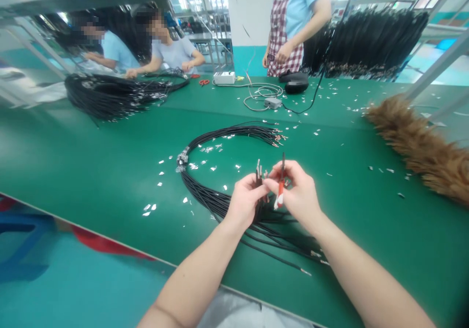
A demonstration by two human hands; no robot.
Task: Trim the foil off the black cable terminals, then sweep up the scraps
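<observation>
Gripping black wire ends (259, 171) in left hand (244, 202), red-handled tool (280, 187) in right hand (298, 193); no legible writing.

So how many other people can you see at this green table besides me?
3. Two seated people at the far left, one beside the other, behind a wire bundle. A third stands at the far edge in a checked apron. Others may be hidden.

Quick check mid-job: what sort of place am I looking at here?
Likely a cable assembly workshop: black wire bundles on a green bench, more wires hanging on a rack, other people seated at it.
</observation>
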